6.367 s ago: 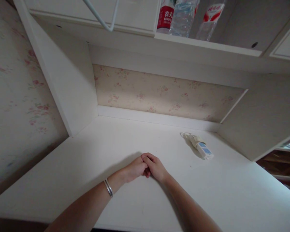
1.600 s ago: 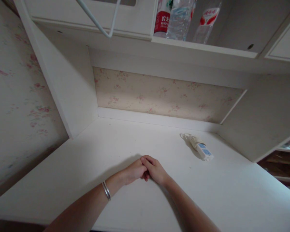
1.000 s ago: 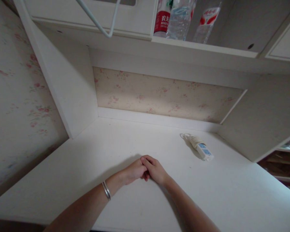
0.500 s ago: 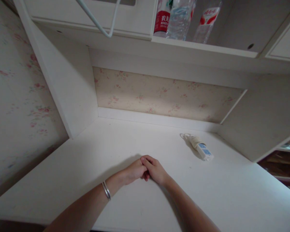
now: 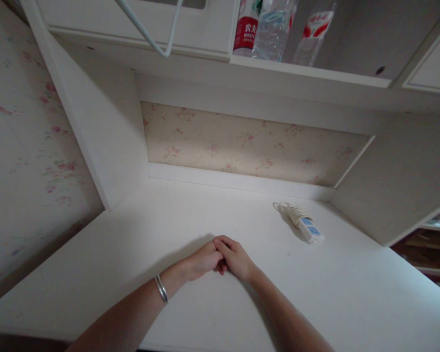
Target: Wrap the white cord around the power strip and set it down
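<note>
My left hand (image 5: 205,257) and my right hand (image 5: 238,258) are clasped together over the white desk (image 5: 198,318). My right hand lies over the front of my left, its fingers wrapped around it. The left fingers are curled in and mostly hidden under the right hand. No object shows between them. Two thin silver bangles (image 5: 161,289) circle my left wrist. Further back, to the right of my hands and apart from them, lies a white power strip (image 5: 310,230) with blue socket faces, its cord (image 5: 296,213) wound around one end.
Above the desk hangs a white cupboard with an open shelf (image 5: 308,73) holding several plastic bottles (image 5: 246,34). A pale metal rod (image 5: 165,49) juts down at the upper left. Side panels (image 5: 106,132) stand at both ends, and floral wallpaper (image 5: 242,144) covers the back.
</note>
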Tool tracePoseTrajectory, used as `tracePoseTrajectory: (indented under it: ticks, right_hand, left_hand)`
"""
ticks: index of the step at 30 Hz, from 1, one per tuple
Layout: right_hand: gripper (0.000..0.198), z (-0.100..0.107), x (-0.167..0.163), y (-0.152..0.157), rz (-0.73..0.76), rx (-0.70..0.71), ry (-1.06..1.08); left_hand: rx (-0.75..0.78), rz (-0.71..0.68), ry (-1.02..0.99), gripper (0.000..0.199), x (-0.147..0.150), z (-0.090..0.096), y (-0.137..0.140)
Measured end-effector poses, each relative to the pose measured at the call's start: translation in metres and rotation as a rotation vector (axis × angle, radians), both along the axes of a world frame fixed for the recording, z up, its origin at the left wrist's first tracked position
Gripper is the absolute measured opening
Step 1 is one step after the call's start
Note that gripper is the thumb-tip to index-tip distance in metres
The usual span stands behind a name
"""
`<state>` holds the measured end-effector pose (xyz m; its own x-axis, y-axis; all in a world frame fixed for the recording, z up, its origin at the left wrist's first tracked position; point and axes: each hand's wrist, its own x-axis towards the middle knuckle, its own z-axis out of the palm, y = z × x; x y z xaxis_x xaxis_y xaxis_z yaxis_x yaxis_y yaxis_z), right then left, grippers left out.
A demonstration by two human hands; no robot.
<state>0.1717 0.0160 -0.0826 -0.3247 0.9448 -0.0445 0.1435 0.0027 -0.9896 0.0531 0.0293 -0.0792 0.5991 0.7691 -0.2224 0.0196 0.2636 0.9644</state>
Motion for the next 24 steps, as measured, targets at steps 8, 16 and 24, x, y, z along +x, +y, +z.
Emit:
tracePoseTrajectory:
  ticks: [8,16,24]
  right_hand:
    - [0.043,0.0001,0.0,-0.0003,0.005,-0.009,0.002]
    - [0.044,0.0019,0.0004,-0.001,0.006,-0.007,-0.003]
    - [0.043,0.0023,0.001,-0.0011,0.005,0.006,-0.015]
  left_hand:
    - [0.003,-0.007,-0.005,0.024,-0.0006,-0.0005,0.0005]
    - [-0.011,0.001,-0.001,0.021,-0.0001,0.0024,-0.001]
    - [0.0,-0.001,-0.008,0.023,-0.0004,0.0007,-0.0004]
